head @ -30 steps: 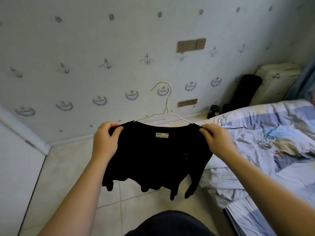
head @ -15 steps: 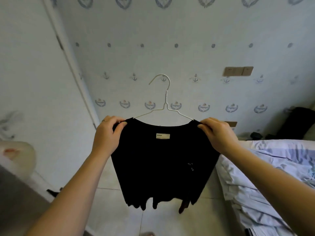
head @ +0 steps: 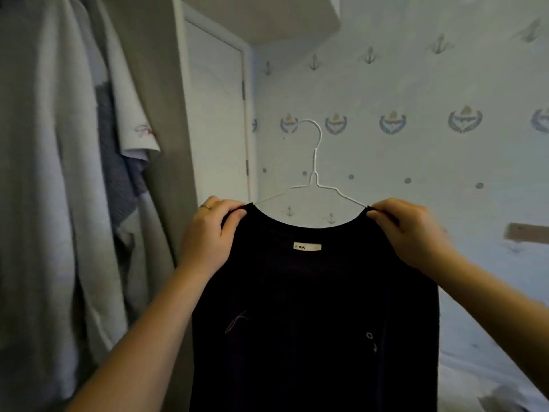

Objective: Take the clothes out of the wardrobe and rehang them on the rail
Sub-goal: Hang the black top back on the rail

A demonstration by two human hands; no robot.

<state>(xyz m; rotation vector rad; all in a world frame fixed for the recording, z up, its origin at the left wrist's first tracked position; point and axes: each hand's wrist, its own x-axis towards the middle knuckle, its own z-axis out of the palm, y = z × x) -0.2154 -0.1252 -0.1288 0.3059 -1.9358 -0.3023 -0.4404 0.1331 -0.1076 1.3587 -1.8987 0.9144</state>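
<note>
Both arms reach forward and up, the left hand [head: 208,236] and right hand [head: 411,233] each pinching a shoulder of the black top [head: 312,322] on its white hanger [head: 313,176], held beside grey hanging clothes [head: 59,173].

The wall [head: 416,84] is papered in a pale tone and printed with small anchors [head: 370,55], ship crests [head: 465,118] and dots. A white door [head: 217,114] is set in the corner, under a white overhead cabinet [head: 267,16]. A brown plate [head: 525,233] is fixed at right, with pale bedding [head: 475,367] below. The room is dimly lit.
</note>
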